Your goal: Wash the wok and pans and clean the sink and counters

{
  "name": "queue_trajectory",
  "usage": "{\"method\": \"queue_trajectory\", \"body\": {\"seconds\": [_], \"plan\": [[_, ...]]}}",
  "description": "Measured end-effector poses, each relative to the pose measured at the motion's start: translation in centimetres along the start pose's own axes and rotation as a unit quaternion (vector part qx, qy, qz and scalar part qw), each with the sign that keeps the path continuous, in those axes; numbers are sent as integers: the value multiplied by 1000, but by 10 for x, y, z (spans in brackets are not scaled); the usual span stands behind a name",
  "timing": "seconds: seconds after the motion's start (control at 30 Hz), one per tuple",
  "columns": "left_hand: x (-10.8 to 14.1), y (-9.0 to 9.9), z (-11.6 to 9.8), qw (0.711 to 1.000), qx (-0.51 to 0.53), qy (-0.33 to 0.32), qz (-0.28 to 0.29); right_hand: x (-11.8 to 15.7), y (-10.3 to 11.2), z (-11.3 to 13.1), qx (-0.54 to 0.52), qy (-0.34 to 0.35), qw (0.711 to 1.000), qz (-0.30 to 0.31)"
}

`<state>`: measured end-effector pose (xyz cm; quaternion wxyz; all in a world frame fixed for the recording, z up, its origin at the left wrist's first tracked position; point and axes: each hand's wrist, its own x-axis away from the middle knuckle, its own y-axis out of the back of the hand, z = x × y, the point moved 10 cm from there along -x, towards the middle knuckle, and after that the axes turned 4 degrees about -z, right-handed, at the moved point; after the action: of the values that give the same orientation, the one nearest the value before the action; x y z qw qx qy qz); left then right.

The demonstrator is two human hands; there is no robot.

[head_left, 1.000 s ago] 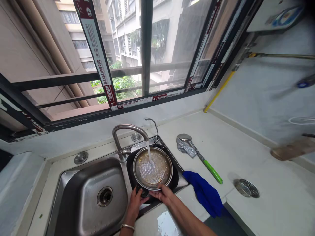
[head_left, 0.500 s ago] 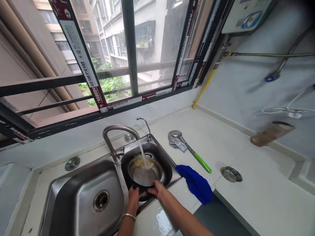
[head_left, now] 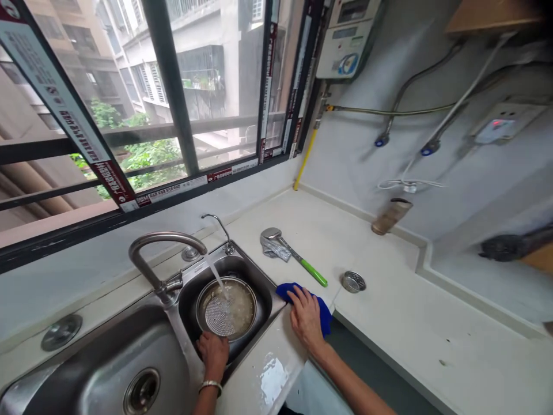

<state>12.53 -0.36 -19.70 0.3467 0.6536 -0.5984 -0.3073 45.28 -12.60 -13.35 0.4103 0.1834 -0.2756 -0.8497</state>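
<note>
In the right-hand sink basin, a round steel pot [head_left: 253,323] holds cloudy water, with a perforated steel plate [head_left: 219,318] showing inside it. Water runs into it from the curved faucet [head_left: 166,237]. At the pot's near edge my left hand [head_left: 213,350] is closed, its fingertips at the rim; the handle there is hidden. My right hand [head_left: 307,320] lies with stretched fingers over a blue cloth [head_left: 323,314] beside the basin, covering part of it.
A green-handled ladle [head_left: 298,259] rests with a grey scrubbing cloth [head_left: 275,249] on the counter. Further right are a steel drain strainer [head_left: 353,282] and a brown container [head_left: 391,217] by the wall. The left basin [head_left: 108,357] has an open drain [head_left: 141,391].
My right hand has left the pot and moved right onto the blue cloth. My left hand stays at the pot. The water in the pot looks fuller, and the view has turned right.
</note>
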Motion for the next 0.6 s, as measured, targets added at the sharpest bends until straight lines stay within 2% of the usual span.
{"method": "queue_trajectory", "body": {"seconds": [0.1,0.2,0.27,0.33,0.47,0.53,0.6], "plan": [[2,3,-17,999,-12,-42,18,-12,16,-30,125,-31,992,-6],[-3,4,-28,995,38,-60,69,-13,15,-50,206,-40,978,-2],[-15,15,-29,994,61,-59,68,-9,12,-60,235,-36,971,-2],[-30,36,-28,995,72,-58,36,-4,10,-69,235,-21,972,-4],[-63,92,-28,992,93,-62,-60,9,6,-82,224,17,974,-27],[-76,118,-31,987,90,-74,-111,12,5,-84,225,27,973,-34],[-87,136,-32,982,75,-83,-151,9,5,-80,220,42,974,-33]]}}
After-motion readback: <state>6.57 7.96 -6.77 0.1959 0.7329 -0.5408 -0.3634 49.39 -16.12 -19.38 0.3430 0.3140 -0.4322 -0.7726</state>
